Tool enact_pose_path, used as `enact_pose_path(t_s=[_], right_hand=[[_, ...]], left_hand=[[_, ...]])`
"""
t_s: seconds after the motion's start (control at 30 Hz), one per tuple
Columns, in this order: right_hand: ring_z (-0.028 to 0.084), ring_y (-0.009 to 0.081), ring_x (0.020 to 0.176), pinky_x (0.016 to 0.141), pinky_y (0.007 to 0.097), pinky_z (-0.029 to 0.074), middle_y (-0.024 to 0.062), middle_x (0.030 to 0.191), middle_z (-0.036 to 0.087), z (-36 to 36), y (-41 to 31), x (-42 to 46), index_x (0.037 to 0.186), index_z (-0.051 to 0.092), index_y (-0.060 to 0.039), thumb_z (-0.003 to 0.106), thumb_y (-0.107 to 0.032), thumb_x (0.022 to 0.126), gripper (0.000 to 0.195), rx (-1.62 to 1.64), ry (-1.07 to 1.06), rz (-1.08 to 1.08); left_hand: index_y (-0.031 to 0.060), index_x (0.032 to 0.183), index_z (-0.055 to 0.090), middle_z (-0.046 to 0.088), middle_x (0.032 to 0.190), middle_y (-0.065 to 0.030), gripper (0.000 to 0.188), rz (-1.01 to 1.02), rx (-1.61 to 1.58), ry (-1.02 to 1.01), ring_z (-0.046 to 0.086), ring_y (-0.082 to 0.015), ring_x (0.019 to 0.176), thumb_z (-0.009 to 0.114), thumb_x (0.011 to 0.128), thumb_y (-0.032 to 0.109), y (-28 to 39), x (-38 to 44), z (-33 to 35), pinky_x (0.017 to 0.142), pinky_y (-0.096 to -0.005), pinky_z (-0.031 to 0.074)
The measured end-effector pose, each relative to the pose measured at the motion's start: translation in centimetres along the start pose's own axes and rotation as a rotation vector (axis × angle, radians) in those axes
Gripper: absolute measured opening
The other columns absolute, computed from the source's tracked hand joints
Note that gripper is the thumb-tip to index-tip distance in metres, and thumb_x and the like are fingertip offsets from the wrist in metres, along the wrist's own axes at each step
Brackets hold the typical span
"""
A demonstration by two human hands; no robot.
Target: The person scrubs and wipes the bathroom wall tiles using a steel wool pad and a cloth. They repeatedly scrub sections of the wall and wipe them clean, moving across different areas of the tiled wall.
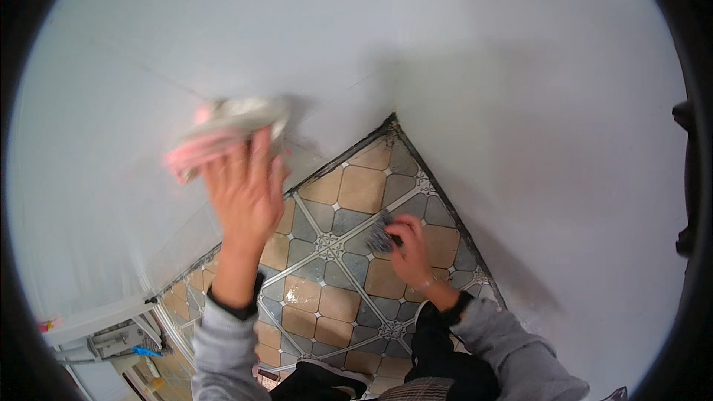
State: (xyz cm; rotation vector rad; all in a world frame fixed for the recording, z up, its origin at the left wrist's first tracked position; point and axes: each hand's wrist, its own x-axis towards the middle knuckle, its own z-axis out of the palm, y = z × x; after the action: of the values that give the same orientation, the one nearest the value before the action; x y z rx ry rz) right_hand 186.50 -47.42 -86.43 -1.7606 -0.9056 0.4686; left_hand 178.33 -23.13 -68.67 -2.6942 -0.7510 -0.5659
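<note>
My left hand (245, 189) presses a pink and whitish cloth (223, 136) flat against the pale wall (139, 67) left of the room's corner; hand and cloth are blurred. Lower and to the right, my right hand (409, 248) holds a dark grey scouring pad, probably of metal mesh (381, 235), over the tiled floor (362, 189). Its fingers curl round the pad's right side. A thin dark line and faint smudges mark the wall near the cloth.
Black edging (445, 200) runs along the foot of both walls and meets at the corner. My shoes (331, 376) stand on the patterned tiles. A doorway edge (106, 317), a grey metal frame and a blue object (147, 351) lie at the lower left.
</note>
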Motion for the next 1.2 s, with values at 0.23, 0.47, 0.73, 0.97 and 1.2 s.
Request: enact_pose_path(t_s=[0.23,0.47,0.73,0.97,1.2], right_hand=[[0.052,0.0307,0.096,0.084,0.0340,0.044,0.0152,0.105,0.049,-5.4,-1.4,-3.8,0.098,0.055,-0.0017,0.059,0.007,0.071,0.028,-0.020,0.114,0.102],[0.052,0.0294,0.093,0.084,0.0348,0.043,0.0145,0.103,0.049,-6.3,-2.9,-2.2,0.094,0.055,-0.0020,0.062,0.004,0.072,0.025,-0.025,0.145,0.040],[0.054,0.0296,0.092,0.082,0.0348,0.045,0.0141,0.104,0.050,-6.2,-1.2,-2.6,0.095,0.057,-0.0014,0.059,0.006,0.071,0.025,-0.014,0.246,0.048],[0.053,0.0290,0.093,0.083,0.0343,0.044,0.0140,0.103,0.051,-3.9,-2.3,-2.1,0.096,0.057,-0.0017,0.060,0.006,0.070,0.028,-0.058,0.164,-0.011],[0.053,0.0274,0.094,0.083,0.0332,0.044,0.0138,0.105,0.050,-3.4,-3.3,-1.0,0.098,0.056,-0.0010,0.061,0.005,0.071,0.028,0.003,0.120,-0.058]], left_hand=[[0.0167,0.115,0.062,0.064,0.115,0.0007,0.031,0.260,-0.025,-0.193,0.057,-0.0121,0.110,0.050,0.086,0.019,7.6,2.5,17.3,0.094,-0.0333,0.043],[0.0207,0.122,0.061,0.062,0.119,-0.0018,0.037,0.178,-0.194,-0.428,0.057,-0.0209,0.111,0.046,0.089,0.017,0.2,-12.4,24.3,0.095,-0.0379,0.043],[0.0197,0.111,0.065,0.063,0.117,-0.0011,0.033,0.048,0.062,-0.441,0.059,-0.0187,0.109,0.059,0.079,0.021,-10.0,-16.4,11.3,0.094,-0.0400,0.045],[0.0228,0.129,0.055,0.059,0.124,0.0016,0.045,0.183,-0.059,-0.110,0.055,-0.0161,0.116,0.057,0.084,0.019,4.9,-3.1,17.8,0.096,-0.0346,0.045],[0.0311,0.131,0.053,0.061,0.119,0.0065,0.047,0.124,-0.017,-0.384,0.058,-0.0099,0.108,0.050,0.086,0.017,-11.9,-20.3,17.9,0.093,-0.0317,0.046]])
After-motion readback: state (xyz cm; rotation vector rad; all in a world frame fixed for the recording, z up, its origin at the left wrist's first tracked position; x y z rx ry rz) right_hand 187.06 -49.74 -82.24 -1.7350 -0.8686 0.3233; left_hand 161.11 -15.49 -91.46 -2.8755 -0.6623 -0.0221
